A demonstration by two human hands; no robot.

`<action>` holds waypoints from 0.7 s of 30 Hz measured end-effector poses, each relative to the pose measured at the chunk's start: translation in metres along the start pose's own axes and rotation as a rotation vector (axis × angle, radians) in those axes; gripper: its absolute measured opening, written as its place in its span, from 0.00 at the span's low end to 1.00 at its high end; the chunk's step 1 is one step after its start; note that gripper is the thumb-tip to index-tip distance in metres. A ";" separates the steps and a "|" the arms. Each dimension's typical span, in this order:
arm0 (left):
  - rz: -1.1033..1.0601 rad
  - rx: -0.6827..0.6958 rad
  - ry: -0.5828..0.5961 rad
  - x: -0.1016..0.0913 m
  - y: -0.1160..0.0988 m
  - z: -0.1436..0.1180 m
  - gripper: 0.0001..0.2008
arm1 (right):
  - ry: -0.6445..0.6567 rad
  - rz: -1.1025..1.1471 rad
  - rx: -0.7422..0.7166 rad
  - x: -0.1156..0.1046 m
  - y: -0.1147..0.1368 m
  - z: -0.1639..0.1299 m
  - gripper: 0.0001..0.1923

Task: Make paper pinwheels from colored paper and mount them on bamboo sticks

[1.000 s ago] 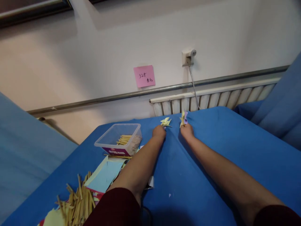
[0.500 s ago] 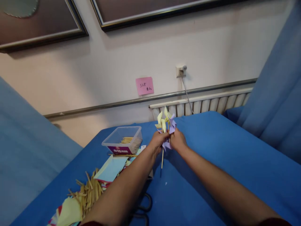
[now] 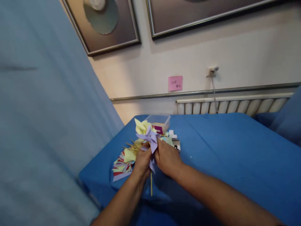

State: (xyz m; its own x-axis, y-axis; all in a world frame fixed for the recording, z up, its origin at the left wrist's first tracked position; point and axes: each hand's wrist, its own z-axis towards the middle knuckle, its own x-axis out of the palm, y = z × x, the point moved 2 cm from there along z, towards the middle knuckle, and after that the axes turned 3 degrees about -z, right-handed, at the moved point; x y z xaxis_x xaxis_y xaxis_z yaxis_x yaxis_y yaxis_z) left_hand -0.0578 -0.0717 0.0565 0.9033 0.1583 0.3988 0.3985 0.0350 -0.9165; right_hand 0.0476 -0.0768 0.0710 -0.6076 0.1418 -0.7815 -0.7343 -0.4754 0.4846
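My left hand (image 3: 142, 161) is closed around the sticks of several paper pinwheels. A thin wooden stick (image 3: 151, 185) hangs down below the fist. At the top of the bunch are a yellow pinwheel (image 3: 141, 126) and, in front of it, a purple pinwheel (image 3: 150, 136). More purple paper shows between the two hands. My right hand (image 3: 168, 158) is closed at the right side of the bunch, against the purple pinwheel; its fingertips are partly hidden. Behind the hands lie a heap of short tan sticks (image 3: 131, 146) and a fan of coloured paper pieces (image 3: 121, 166).
A clear plastic box (image 3: 162, 121) stands towards the back of the blue-covered table (image 3: 225, 163). Small white and dark items (image 3: 176, 144) lie right of the hands. A blue curtain (image 3: 47, 110) hangs at left. A radiator (image 3: 230, 106) and a pink note (image 3: 175, 83) are by the wall.
The view has swung left. Both hands have brought the pinwheels nearer and leftward over the table, in front of the sticks and paper. The scissors seen earlier are out of sight.
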 end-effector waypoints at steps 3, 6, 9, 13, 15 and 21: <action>0.023 0.046 -0.153 -0.057 -0.013 -0.041 0.23 | 0.067 0.057 -0.140 0.026 0.050 -0.021 0.23; -0.012 0.070 -0.310 -0.115 -0.020 -0.085 0.22 | 0.199 0.088 -0.295 0.056 0.090 -0.046 0.21; -0.009 0.026 -0.481 -0.166 -0.018 -0.127 0.22 | 0.330 0.092 -0.450 0.089 0.120 -0.071 0.21; 0.076 -0.025 -0.668 -0.228 0.001 -0.176 0.23 | 0.424 0.106 -0.564 0.121 0.139 -0.095 0.26; 0.162 -0.087 -0.777 -0.259 0.021 -0.200 0.21 | 0.426 0.122 -0.549 0.125 0.133 -0.098 0.23; 0.299 -0.407 -0.956 -0.329 0.105 -0.278 0.14 | 0.095 0.180 -0.406 0.103 0.041 -0.084 0.17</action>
State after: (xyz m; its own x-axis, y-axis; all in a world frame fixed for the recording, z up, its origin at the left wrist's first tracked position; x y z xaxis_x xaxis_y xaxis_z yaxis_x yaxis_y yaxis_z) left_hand -0.2692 -0.3943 -0.1625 0.5447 0.8167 -0.1903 0.3652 -0.4353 -0.8229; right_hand -0.0199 -0.1550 -0.0225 -0.6701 -0.0460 -0.7409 -0.4295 -0.7901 0.4375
